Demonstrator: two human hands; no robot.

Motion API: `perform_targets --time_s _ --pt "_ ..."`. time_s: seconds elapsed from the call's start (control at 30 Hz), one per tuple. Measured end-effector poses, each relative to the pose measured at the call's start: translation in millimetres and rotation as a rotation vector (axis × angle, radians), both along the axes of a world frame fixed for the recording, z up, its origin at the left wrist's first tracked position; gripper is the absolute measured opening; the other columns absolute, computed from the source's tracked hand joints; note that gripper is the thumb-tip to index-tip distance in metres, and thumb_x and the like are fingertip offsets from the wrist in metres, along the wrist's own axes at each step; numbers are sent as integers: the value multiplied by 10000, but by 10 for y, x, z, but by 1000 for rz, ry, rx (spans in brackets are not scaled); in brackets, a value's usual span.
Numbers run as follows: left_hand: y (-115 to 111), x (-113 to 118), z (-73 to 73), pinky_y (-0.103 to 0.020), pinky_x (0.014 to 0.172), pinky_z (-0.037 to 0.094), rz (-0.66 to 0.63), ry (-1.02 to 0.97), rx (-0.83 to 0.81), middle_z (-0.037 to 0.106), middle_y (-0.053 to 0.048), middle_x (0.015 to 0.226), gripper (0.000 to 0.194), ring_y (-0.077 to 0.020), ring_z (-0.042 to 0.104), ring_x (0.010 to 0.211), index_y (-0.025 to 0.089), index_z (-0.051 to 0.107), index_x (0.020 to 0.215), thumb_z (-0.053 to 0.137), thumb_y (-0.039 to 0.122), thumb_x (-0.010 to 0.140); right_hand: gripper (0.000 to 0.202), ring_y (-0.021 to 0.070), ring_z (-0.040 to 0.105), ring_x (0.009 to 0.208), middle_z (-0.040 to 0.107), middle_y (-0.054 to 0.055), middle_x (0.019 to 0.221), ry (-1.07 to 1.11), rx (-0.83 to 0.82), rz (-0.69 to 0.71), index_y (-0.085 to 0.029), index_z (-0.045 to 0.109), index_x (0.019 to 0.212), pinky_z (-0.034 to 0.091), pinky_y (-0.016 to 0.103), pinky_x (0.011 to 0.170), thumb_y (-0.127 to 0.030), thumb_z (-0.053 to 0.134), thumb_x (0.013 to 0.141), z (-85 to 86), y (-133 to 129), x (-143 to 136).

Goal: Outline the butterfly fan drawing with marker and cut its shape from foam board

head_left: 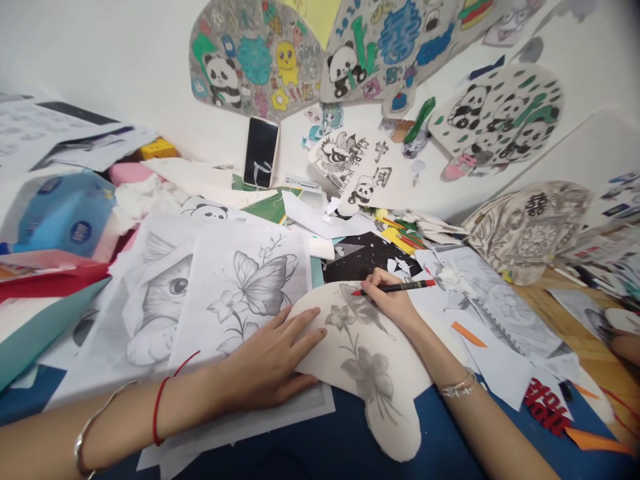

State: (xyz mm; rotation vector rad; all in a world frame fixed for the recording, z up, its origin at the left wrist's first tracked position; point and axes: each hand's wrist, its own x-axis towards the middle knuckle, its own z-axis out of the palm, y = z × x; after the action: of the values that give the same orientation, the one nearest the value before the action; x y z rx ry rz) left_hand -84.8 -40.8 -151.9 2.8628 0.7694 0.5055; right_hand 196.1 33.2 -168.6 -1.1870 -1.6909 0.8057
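My right hand (389,297) grips a dark pencil (405,287) with red ends, its tip on the upper part of a white fan-shaped sheet (320,353). On that sheet is a grey drawing of a butterfly and flowers (371,373). Flat on the sheet's left edge lies my left hand (275,357), fingers spread, holding nothing. Left of the sheet, partly under my left forearm, a printed picture (265,273) shows a similar butterfly with flowers. It overlaps a printed kitten picture (167,313).
A phone (261,153) leans upright against the wall. Decorated fan shapes (255,60) stand behind. Paper scraps and pencils (400,237) clutter the back of the blue table (320,433). A blue tissue pack (65,213) sits left, a red cut-out (545,407) right. Another person's hand (627,343) shows at far right.
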Motion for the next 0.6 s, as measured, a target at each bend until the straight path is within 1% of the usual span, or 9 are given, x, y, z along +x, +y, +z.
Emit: perform_targets --time_s 0.17,0.27,0.33,0.47,0.53,0.6 --pt "-7 -4 16 -546 1026 352 8 7 -9 382 -244 1401 567 -359 374 1297 106 384 1321 518 432 876 333 87 396 502 444 -55 546 102 -35 24 -206 352 609 291 234 503 -320 587 816 15 -13 4" --pt "-8 -4 4 -541 1019 362 16 -11 -11 381 -230 1408 575 -359 382 1291 125 376 1332 536 423 867 338 94 412 521 440 -51 541 50 -44 60 -203 367 598 316 238 519 -341 589 813 30 -31 1" --pt "-7 -3 -10 -548 1021 357 16 -22 -2 375 -230 1411 580 -359 385 1289 129 370 1337 534 426 867 346 98 420 541 445 -45 556 15 -26 56 -201 369 589 330 241 532 -347 594 808 23 -33 -13" --pt "-9 -1 -17 -557 1029 341 9 -28 16 393 -248 1389 564 -353 387 1287 112 391 1313 534 422 865 349 89 393 499 448 -52 538 41 -11 -3 -205 368 609 314 229 498 -373 601 806 20 -3 -22" --pt "-6 4 6 -551 1035 334 8 -26 11 395 -249 1385 564 -349 376 1294 108 404 1304 533 431 860 292 91 418 481 509 -44 558 89 -10 -53 -208 422 679 332 226 490 -406 572 831 75 14 41" --pt "8 18 51 -556 1025 335 25 -7 -7 385 -246 1388 585 -355 388 1277 115 423 1297 525 478 849 247 112 492 525 599 -7 650 101 35 -141 -211 486 790 390 243 537 -441 484 880 175 17 186"
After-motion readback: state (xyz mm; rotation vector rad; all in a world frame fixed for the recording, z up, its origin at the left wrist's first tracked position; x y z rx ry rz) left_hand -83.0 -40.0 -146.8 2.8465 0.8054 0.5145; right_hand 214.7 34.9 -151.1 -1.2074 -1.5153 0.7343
